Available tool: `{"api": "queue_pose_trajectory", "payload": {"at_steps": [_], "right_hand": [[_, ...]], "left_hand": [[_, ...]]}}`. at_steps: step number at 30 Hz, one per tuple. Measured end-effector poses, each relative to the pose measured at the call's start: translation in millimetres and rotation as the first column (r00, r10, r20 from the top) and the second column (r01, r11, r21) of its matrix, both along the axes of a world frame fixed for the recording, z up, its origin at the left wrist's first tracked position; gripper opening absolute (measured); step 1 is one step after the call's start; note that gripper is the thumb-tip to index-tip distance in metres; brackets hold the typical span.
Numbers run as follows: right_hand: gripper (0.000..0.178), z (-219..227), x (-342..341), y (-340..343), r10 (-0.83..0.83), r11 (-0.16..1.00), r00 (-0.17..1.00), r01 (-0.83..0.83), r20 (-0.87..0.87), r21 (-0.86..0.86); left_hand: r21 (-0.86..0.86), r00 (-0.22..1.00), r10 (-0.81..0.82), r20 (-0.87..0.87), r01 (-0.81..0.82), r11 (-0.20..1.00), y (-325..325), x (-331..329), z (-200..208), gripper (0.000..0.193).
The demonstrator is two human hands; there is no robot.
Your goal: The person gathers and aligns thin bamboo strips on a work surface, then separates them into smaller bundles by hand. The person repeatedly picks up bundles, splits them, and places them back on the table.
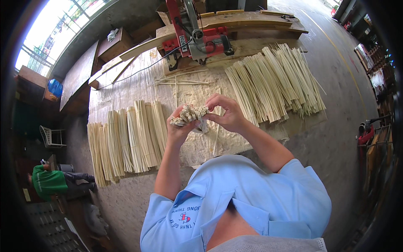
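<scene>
A bundle of thin pale sticks [189, 115], perhaps cane or reed, stands on end above the table with its cut ends facing up at me. My left hand [178, 129] is wrapped round its left and near side, gripping it. At the bundle's right edge, the thumb and forefinger of my right hand [228, 114] are pinched together on the stick ends. Whether they grip one stick or several is too small to tell. The lower part of the bundle is mostly hidden behind my hands.
Rows of pale stick bundles lie on the table [189, 156] at left [132, 138] and right [275, 84]. Beyond my hands stands a red and grey power saw [201, 44] with a trailing cable. Loose sticks [184, 82] and sawdust lie before it. A person in green [50, 182] is far left.
</scene>
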State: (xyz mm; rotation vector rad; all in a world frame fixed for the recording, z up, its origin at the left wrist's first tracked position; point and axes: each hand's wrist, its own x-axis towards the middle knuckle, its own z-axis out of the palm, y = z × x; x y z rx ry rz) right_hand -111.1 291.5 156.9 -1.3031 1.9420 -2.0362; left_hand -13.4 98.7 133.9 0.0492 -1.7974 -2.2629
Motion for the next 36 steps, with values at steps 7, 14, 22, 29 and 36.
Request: {"api": "queue_pose_trajectory", "payload": {"at_steps": [7,14,22,29,36], "right_hand": [[0.023,-8,-3,2,0.020,1.000,0.995,-0.018,0.097,-0.021],[0.020,-11,-9,5,0.292,0.956,0.890,-0.258,0.350,-0.143],[0.029,-4,-1,8,0.359,0.933,0.874,-0.333,0.328,-0.134],[0.026,-5,-2,4,0.267,0.963,0.934,-0.270,0.237,-0.019],[0.024,-3,-6,5,0.296,0.955,0.923,-0.275,0.247,-0.114]], "left_hand": [[0.055,0.999,0.039,-0.018,-0.038,0.998,2,1,-2,0.046],[0.052,0.999,0.033,-0.032,-0.031,0.998,0,2,-8,0.044],[0.084,0.998,0.052,-0.041,-0.048,0.995,3,2,-6,0.047],[0.036,0.998,0.048,-0.032,-0.047,0.998,0,2,-4,0.042],[0.029,0.995,0.097,-0.024,-0.096,0.995,0,1,-5,0.033]]}}
